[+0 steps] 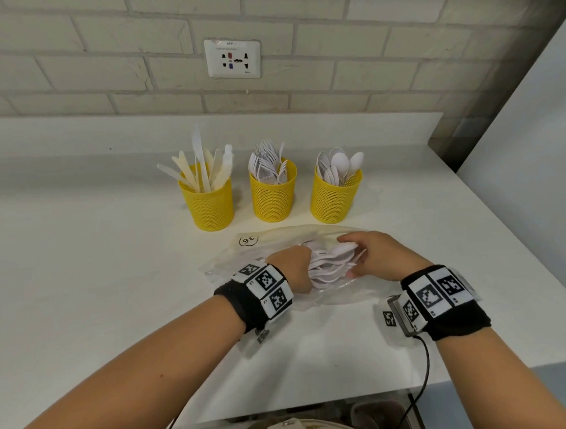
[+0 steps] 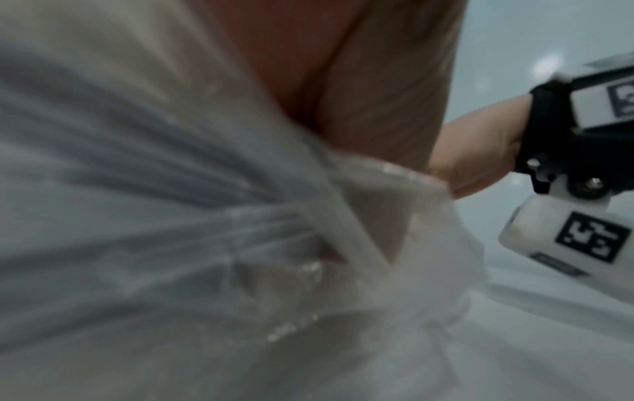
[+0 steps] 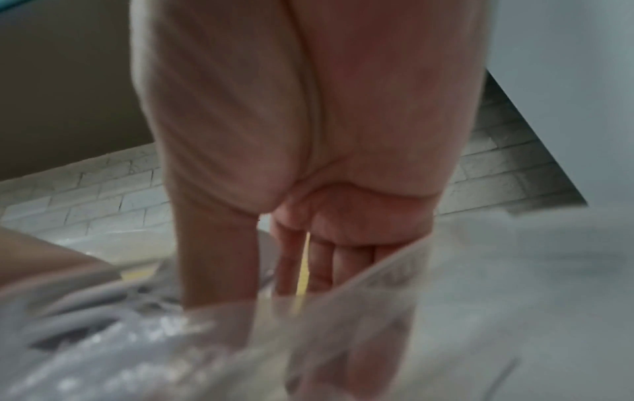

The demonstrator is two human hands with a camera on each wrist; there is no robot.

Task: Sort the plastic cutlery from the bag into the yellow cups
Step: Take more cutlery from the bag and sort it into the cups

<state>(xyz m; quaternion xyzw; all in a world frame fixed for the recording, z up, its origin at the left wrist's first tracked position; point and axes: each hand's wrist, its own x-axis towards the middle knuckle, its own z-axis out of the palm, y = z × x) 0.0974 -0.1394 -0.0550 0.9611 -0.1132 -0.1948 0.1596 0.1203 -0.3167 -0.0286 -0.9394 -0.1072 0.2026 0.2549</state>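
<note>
Three yellow mesh cups stand in a row on the white counter: the left cup holds knives, the middle cup forks, the right cup spoons. A clear plastic bag marked 36 lies in front of them. My left hand grips a bundle of white cutlery over the bag. My right hand holds the bundle's far end, fingers on top and thumb underneath. In the left wrist view, one white handle crosses under crumpled bag plastic. The right wrist view shows my right hand's fingers reaching down behind the bag film.
A brick wall with a wall socket backs the counter. A white panel closes off the right side. The counter's front edge runs just below my forearms, and a cable hangs from my right wristband.
</note>
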